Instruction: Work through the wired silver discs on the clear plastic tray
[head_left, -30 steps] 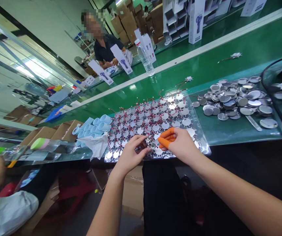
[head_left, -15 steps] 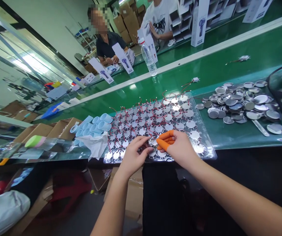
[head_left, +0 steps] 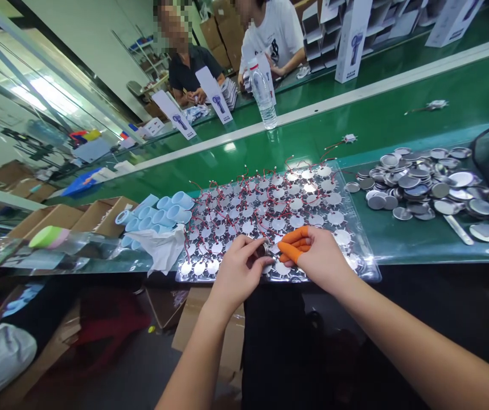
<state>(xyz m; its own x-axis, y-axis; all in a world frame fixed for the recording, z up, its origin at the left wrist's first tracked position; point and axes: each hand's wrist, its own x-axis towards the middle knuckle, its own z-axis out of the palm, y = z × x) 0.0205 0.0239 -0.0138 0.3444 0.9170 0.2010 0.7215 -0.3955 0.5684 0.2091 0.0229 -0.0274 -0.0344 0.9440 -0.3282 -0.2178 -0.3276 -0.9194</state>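
Observation:
My left hand point(head_left: 244, 267) pinches a small round metal piece point(head_left: 263, 249) between thumb and fingers, over the near edge of a clear plastic tray point(head_left: 366, 259). Close on its right is my right hand point(head_left: 312, 253), orange finger cots on several fingers, closed in a pinch at the piece's side. Whatever lies between those right fingertips is too small to make out. Under both hands the tray carries rows of round white-faced discs point(head_left: 335, 218) with thin red wires point(head_left: 265, 225). My fingers hide part of the near rows.
Loose metal discs point(head_left: 409, 181) are piled on the right beside a dark cable point(head_left: 479, 165). Leftward lie light-blue plastic cups point(head_left: 179, 214), a white tissue point(head_left: 165, 250) and cardboard boxes point(head_left: 111, 215). A water bottle point(head_left: 263, 99) stands beyond; two people work across the green bench point(head_left: 210, 165).
The view has shifted slightly. Both hands stay together over the tray's near edge; the round piece in my left hand shows more plainly. Across the bench, the white-shirted person has lowered a raised hand.

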